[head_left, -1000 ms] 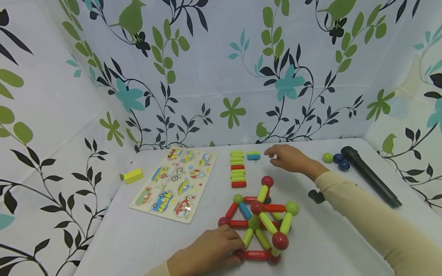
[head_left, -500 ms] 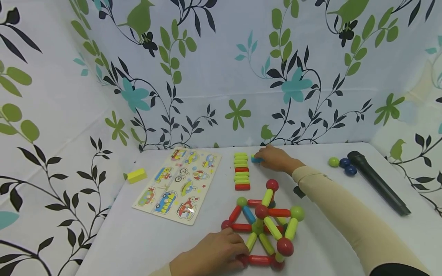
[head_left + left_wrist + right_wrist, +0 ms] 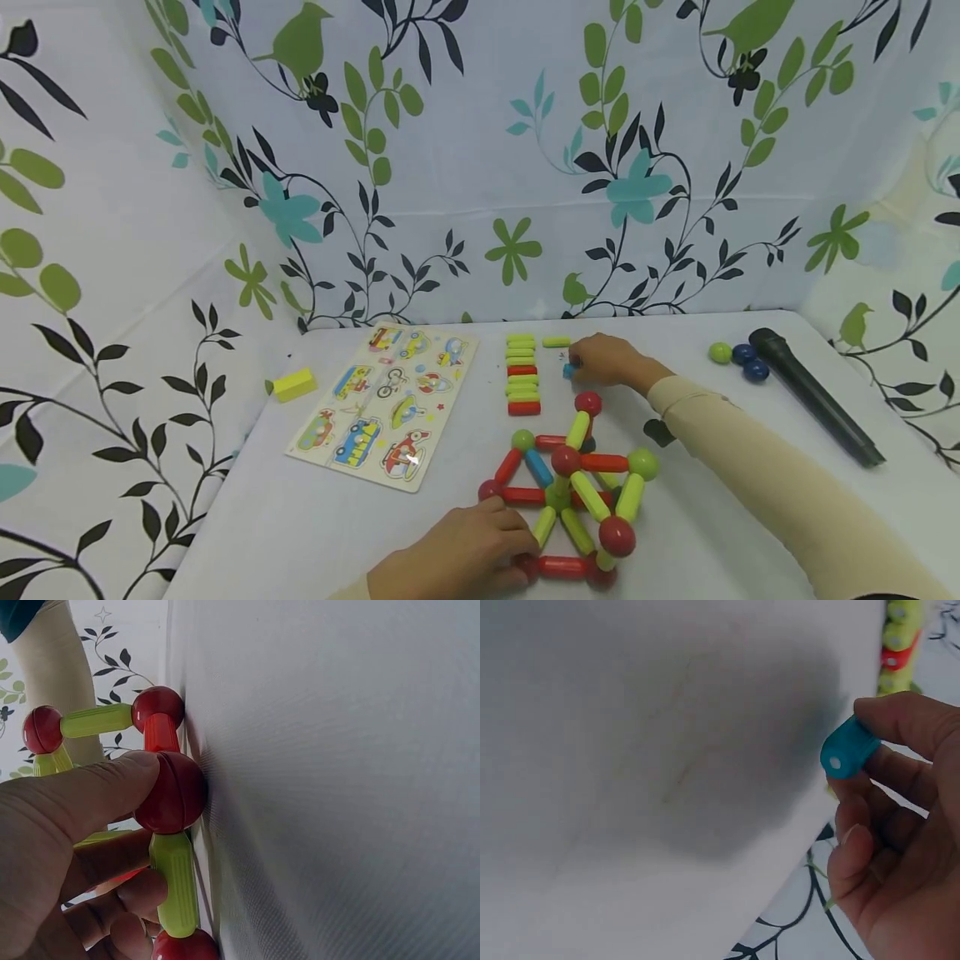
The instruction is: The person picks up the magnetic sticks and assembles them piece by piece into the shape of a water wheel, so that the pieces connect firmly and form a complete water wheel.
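Observation:
Between the thumb and fingers of my right hand [image 3: 607, 360] is a blue magnetic rod [image 3: 847, 750], lifted off the table in the right wrist view. A yellow-green rod [image 3: 557, 342] lies just beyond that hand. In front of me stands a magnetic ball-and-rod structure [image 3: 558, 497] of red, yellow-green and blue rods. My left hand [image 3: 468, 546] grips its near left corner. The left wrist view shows the thumb on a red ball [image 3: 176, 795] and the fingers curled behind, beside a yellow-green rod [image 3: 175, 885].
A column of yellow-green and red rods [image 3: 522, 375] lies behind the structure. To the left are a picture puzzle board [image 3: 382, 404] and a yellow block [image 3: 294, 385]. A green ball [image 3: 720, 352], two blue balls [image 3: 755, 371] and a black microphone [image 3: 817, 396] lie at right.
My right hand has reached left to the pair of loose rods, picked up the blue one and drawn it back toward me. The yellow-green rod stays behind. My left hand keeps its place.

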{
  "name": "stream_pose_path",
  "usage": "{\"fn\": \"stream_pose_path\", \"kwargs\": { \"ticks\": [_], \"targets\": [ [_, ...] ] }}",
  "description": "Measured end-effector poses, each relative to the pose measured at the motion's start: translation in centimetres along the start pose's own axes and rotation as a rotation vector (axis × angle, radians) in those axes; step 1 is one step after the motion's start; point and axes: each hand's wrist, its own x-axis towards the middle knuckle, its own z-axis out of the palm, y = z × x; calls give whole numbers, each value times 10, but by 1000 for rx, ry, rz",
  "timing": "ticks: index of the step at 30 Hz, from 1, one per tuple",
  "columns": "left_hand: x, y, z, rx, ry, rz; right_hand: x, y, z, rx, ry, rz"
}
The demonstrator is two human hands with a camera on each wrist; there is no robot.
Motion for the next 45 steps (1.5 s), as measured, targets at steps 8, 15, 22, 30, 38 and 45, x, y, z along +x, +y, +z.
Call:
{"fn": "stream_pose_path", "kwargs": {
  "ticks": [8,15,22,30,38,45],
  "targets": [
    [-1,0,1,19,-5,-21,-80,4,-28,453,-33,-49],
    [1,0,1,56,21,22,-133,-1,-32,599,-155,-97],
    [1,1,2,85,56,43,-137,-11,-27,626,-165,-153],
    [0,1,2,85,59,41,-132,-13,-25,623,-160,-170],
    [0,1,0,74,47,40,-134,-11,-23,652,-171,-146],
    [1,0,1,67,37,20,-142,-9,-22,694,-173,-119]
  ]
}}
